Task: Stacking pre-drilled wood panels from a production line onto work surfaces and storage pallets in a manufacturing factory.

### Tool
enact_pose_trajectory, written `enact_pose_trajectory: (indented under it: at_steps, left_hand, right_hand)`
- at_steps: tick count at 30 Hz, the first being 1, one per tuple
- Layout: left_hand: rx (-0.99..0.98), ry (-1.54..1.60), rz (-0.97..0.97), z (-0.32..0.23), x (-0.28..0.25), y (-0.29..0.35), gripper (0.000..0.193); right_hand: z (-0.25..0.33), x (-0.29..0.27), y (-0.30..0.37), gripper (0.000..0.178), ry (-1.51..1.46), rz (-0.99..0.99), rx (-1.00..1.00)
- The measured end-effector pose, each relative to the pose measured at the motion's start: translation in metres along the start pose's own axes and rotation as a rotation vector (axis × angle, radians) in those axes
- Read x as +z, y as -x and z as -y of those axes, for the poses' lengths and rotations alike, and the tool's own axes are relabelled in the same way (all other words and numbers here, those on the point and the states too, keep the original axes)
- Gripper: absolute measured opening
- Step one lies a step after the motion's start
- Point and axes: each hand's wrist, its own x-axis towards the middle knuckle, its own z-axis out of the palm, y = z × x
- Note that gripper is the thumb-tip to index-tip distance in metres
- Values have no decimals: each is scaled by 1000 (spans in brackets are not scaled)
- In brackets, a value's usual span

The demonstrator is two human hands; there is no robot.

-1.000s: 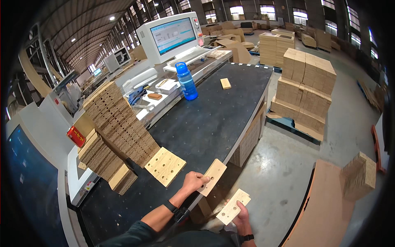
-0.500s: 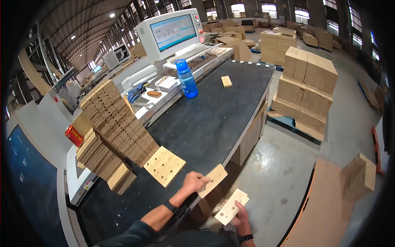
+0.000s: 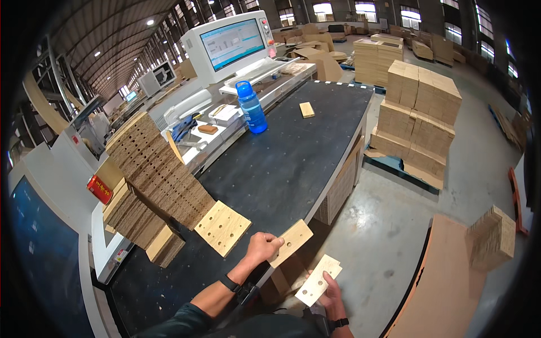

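My left hand (image 3: 264,248) grips the near end of a pale wooden board (image 3: 295,239) with drilled holes, at the right edge of the black table (image 3: 265,163). Lower and to the right, my right hand (image 3: 332,292) is closed around another drilled board (image 3: 316,281), held over the floor beyond the table edge. The two boards are apart. Left of my left hand, a squarer board with several holes (image 3: 223,228) lies on the table, at the foot of a long leaning row of stacked drilled boards (image 3: 158,166).
A shorter stack of boards (image 3: 132,217) with a red can (image 3: 100,190) stands at left. A blue bottle (image 3: 252,108) and a small wood block (image 3: 306,110) are on the table's far part. A monitor (image 3: 231,45) stands behind; a loaded pallet (image 3: 414,124) sits right.
Both hands keep their boards, with hardly any movement. The whole view has shifted slightly, so the table and stacks appear a little further left.
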Motion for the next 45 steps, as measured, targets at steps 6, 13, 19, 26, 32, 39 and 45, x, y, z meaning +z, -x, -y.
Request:
enact_pose_trajectory:
  at_steps: [6, 13, 19, 26, 32, 39, 45]
  left_hand:
    - [-147, 233, 193, 14, 17, 19, 36]
    - [-152, 159, 241, 20, 38, 31, 39]
    - [-102, 287, 223, 25, 42, 41, 35]
    - [391, -343, 212, 2, 36, 57, 32]
    - [377, -213, 93, -2, 9, 53, 23]
    - [296, -444, -506, 51, -65, 12, 27]
    - [171, -772, -508, 104, -65, 15, 51]
  right_hand:
    - [4, 23, -2, 56, -25, 1, -29]
    - [2, 45, -34, 67, -69, 127, -94]
    - [3, 45, -45, 70, 25, 174, -106]
    - [-8, 45, -48, 53, -16, 163, -111]
    - [2, 68, -37, 44, 108, 75, -126]
    - [3, 22, -32, 49, -43, -36, -24]
    - [2, 4, -31, 49, 5, -40, -67]
